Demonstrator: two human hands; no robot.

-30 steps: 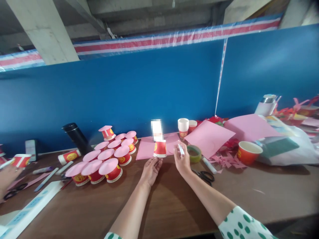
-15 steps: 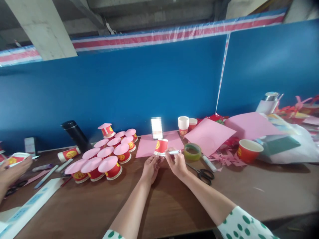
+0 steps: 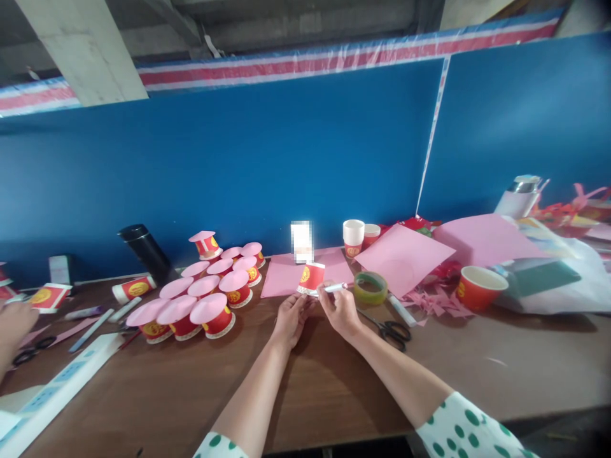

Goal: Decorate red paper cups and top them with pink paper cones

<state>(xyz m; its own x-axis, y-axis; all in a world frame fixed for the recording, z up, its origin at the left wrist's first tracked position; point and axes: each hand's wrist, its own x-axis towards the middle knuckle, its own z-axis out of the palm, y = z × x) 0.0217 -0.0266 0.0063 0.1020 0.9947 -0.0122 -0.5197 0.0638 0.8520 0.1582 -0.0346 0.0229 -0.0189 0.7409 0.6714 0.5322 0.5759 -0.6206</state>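
A red paper cup piece point(image 3: 312, 277) with a yellow emblem and a pale patterned rim is tilted in front of me. My left hand point(image 3: 292, 315) is closed on its lower edge. My right hand point(image 3: 339, 310) pinches a white marker pen point(image 3: 336, 287), its tip end close to the cup's rim; whether it touches I cannot tell. Behind the cup lies a pink paper sheet point(image 3: 280, 275) on the brown table point(image 3: 305, 394). A roll of tape point(image 3: 370, 289) and black scissors point(image 3: 394, 333) lie just right of my right hand.
Several red cups with pink paper tops point(image 3: 210, 312) stand at left, near a black bottle point(image 3: 146, 251) and a white power strip point(image 3: 62, 388). Another person's hand point(image 3: 14, 327) is at the far left. Stacked cups point(image 3: 353, 238), pink sheets point(image 3: 405, 254) and an upright cup point(image 3: 480, 289) are at right.
The cup in my left hand tilts slightly differently, and the pen has shifted a little against it. At far left, the other person's hand has drawn left and a red cup shows beside it.
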